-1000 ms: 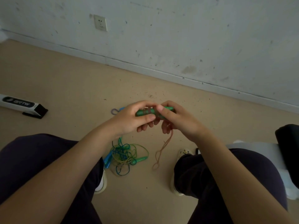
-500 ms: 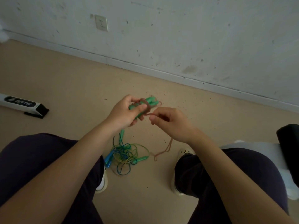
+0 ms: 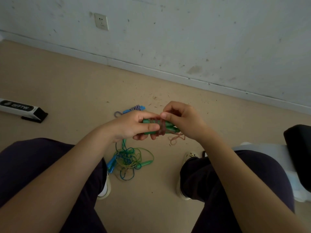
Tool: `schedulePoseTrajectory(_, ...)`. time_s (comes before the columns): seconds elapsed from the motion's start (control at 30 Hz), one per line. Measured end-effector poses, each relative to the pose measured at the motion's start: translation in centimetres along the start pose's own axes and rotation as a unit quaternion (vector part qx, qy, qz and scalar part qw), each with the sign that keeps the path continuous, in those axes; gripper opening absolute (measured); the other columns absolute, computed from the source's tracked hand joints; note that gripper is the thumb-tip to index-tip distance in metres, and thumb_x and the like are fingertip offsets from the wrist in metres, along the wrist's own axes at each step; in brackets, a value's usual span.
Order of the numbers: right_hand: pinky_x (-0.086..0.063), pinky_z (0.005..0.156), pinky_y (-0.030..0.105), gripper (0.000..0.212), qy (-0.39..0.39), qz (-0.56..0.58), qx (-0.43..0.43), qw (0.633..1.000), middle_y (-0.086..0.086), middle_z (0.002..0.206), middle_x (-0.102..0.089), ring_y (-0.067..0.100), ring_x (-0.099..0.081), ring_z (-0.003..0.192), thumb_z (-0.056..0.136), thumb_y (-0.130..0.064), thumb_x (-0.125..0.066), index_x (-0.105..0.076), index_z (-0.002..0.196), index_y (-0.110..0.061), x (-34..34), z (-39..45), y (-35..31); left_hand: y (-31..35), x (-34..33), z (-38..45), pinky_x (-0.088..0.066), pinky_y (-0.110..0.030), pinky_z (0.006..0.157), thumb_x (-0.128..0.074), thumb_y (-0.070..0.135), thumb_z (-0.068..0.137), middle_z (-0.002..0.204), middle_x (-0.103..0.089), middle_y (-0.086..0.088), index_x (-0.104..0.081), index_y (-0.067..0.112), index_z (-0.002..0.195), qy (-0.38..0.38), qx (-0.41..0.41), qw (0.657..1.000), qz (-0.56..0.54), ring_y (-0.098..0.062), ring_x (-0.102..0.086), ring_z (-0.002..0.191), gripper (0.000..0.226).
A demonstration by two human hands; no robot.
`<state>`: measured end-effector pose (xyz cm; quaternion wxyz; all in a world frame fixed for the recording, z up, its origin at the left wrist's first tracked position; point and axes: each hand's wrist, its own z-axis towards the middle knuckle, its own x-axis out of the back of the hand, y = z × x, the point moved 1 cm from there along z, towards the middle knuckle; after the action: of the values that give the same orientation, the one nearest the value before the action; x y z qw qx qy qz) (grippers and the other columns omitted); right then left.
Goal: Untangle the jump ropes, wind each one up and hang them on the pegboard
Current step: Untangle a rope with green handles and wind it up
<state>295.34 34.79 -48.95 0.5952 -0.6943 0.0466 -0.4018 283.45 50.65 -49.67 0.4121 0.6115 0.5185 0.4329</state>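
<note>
Since half a second ago, both hands have come together again over the floor. Left hand (image 3: 134, 126) grips the green handles (image 3: 170, 126), level, pointing to 3 o'clock; right hand (image 3: 183, 120) pinches the reddish rope (image 3: 161, 127) wound round them. At 6 o'clock lies the tangled ropes (image 3: 129, 161) pile.

Tangled ropes (image 3: 130, 161) lie on floor (image 3: 67, 91) between shoes; box (image 3: 21, 109) far left.

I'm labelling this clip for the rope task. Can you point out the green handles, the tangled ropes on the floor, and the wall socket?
green handles (image 3: 170, 123): head view, bare end right of the brown wraps.
tangled ropes (image 3: 130, 159): head view, middle of the knot.
wall socket (image 3: 101, 21): head view, middle of the faceplate.
</note>
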Motion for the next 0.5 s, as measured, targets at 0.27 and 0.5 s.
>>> schedulePoseTrajectory(0.27,-0.051,0.059,0.032,0.017,0.022,0.005,-0.045,0.999,0.011,0.078,-0.069,0.012,-0.059,0.063,0.089,-0.026,-0.071,-0.062,0.09,-0.012,-0.42,0.01,0.03,-0.48,-0.67,0.17,-0.045,-0.024,0.056,-0.064,0.017,0.095,0.081,-0.069,0.002,-0.065,0.033,0.119,0.036,0.008,0.999,-0.016,-0.012,-0.058,0.069,0.029)
schedulePoseTrajectory(0.5,-0.033,0.051,0.015,0.026,0.01,0.013,-0.024,1.0,-0.004,0.064,-0.044,0.002,-0.036,0.054,0.087,-0.018,-0.073,-0.049,0.079,-0.011,-0.66,-0.05,0.29,-0.47,-0.63,0.24,-0.051,-0.023,0.063,-0.072,0.013,0.087,0.087,-0.076,0.002,-0.066,0.032,0.112,0.05,0.013,0.998,-0.025,-0.01,-0.068,0.078,0.032)
